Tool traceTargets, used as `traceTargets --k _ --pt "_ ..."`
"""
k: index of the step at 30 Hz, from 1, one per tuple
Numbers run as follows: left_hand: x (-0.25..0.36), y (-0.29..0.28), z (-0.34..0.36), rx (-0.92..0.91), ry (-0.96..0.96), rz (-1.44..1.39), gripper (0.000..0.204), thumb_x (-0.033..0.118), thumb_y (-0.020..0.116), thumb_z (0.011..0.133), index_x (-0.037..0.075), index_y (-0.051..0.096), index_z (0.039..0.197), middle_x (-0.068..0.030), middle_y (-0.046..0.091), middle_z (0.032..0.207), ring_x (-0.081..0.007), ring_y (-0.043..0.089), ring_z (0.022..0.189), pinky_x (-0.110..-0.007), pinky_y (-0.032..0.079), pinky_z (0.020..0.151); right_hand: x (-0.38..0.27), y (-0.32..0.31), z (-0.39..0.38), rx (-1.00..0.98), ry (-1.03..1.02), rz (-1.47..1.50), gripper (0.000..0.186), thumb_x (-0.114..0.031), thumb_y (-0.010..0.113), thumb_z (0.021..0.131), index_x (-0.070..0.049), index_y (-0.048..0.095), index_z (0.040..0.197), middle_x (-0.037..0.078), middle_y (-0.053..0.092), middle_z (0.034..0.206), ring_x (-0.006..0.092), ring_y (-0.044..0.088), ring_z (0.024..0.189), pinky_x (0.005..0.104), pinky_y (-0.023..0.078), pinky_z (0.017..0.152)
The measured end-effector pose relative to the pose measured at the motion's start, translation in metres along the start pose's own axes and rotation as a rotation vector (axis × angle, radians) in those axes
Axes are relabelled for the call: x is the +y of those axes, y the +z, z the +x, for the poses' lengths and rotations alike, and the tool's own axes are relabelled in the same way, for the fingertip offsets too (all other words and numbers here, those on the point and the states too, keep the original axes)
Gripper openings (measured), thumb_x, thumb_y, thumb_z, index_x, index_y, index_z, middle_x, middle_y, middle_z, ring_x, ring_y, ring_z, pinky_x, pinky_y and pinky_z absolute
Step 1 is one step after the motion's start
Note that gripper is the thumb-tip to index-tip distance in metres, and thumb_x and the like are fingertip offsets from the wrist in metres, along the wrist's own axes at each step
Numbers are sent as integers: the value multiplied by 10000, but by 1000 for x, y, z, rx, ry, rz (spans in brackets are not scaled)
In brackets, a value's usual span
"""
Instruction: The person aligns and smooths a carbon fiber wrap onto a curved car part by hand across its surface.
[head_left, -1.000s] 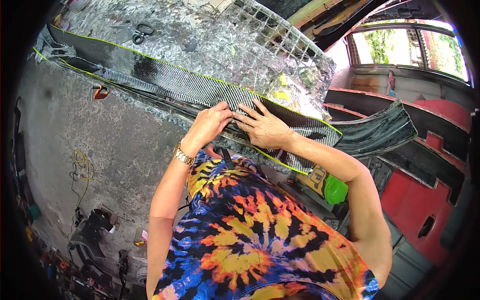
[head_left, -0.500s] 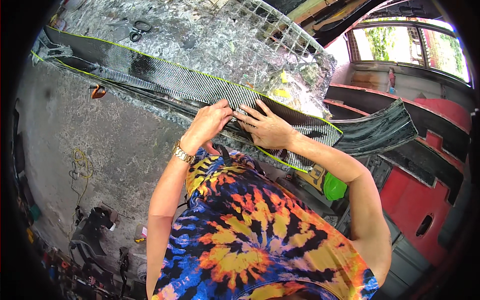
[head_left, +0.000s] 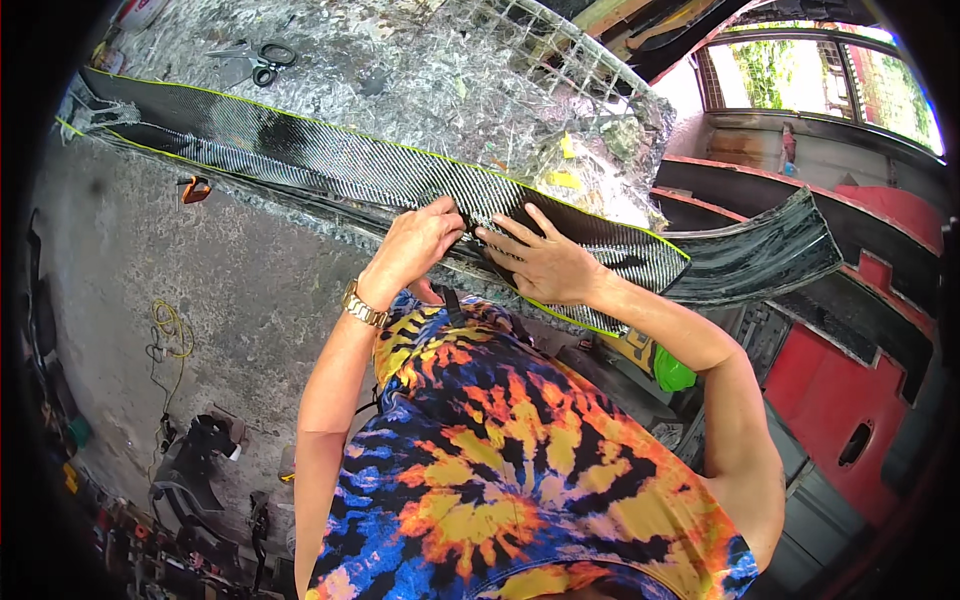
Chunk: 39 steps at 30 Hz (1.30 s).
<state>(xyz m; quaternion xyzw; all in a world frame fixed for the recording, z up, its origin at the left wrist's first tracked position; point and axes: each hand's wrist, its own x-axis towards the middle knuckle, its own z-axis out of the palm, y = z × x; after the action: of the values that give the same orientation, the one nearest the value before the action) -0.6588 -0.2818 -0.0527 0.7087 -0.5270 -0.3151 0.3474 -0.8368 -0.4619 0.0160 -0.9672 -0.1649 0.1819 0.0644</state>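
A long strip of black woven carbon fibre cloth point(head_left: 330, 160), edged in yellow-green, lies over a dark, long curved mould point(head_left: 765, 255) whose bare end sticks out at the right. My left hand point(head_left: 420, 242), with a watch at its wrist, has its fingers bent and closed at the near part of the cloth; its fingertips are partly hidden. Just to its right, my right hand point(head_left: 548, 264) rests on the cloth with fingers spread. A small crease shows in the weave between the hands. The cloth's far left end looks frayed.
Black-handled scissors point(head_left: 265, 68) lie on the resin-stained worktable point(head_left: 420, 75) beyond the cloth. An orange clamp point(head_left: 195, 190) sits at the near table edge. A wire grid point(head_left: 570, 50) stands behind. Red and black panels point(head_left: 830, 400) are at the right, and a yellow cord point(head_left: 172, 330) on the floor.
My right hand has shifted slightly down and to the right on the cloth. The left hand stays in nearly the same place. The view has tilted a little.
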Motion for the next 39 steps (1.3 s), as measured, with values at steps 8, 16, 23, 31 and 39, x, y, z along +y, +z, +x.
traceTargets --k 8,16,23,31,39 --pt "9 -21 -7 2 -1 25 150 154 657 911 61 702 1019 -71 655 1051 -304 676 914 -407 553 769 -2 -4 0 -40 35 13 502 -268 510 921 -110 545 1396 46 356 1604 248 259 1510 570 180 1226" --pt "-14 -65 17 63 -10 183 239 218 721 858 7 648 773 -140 648 831 -342 649 782 -460 508 699 -2 -3 1 4 24 6 498 -302 492 947 -82 542 1391 70 384 1590 255 241 1520 537 116 1249" --pt "-21 -39 37 -134 64 457 378 375 754 807 34 690 656 -154 664 674 -328 673 652 -436 532 615 9 -43 24 53 114 58 458 -222 563 923 -60 558 1352 81 590 1208 212 566 1146 370 449 969" --pt "-12 -27 44 -238 81 595 392 412 732 821 51 720 668 -126 679 673 -276 700 665 -384 554 606 1 -20 25 -142 163 119 574 -109 509 893 -123 506 1467 17 546 518 225 564 437 406 396 417" --pt "-14 -21 40 -207 52 600 390 423 725 828 65 717 673 -121 681 672 -269 704 667 -379 552 599 -11 -11 51 -364 107 -82 617 -134 496 923 -82 421 1533 -54 579 629 132 592 554 324 395 449"
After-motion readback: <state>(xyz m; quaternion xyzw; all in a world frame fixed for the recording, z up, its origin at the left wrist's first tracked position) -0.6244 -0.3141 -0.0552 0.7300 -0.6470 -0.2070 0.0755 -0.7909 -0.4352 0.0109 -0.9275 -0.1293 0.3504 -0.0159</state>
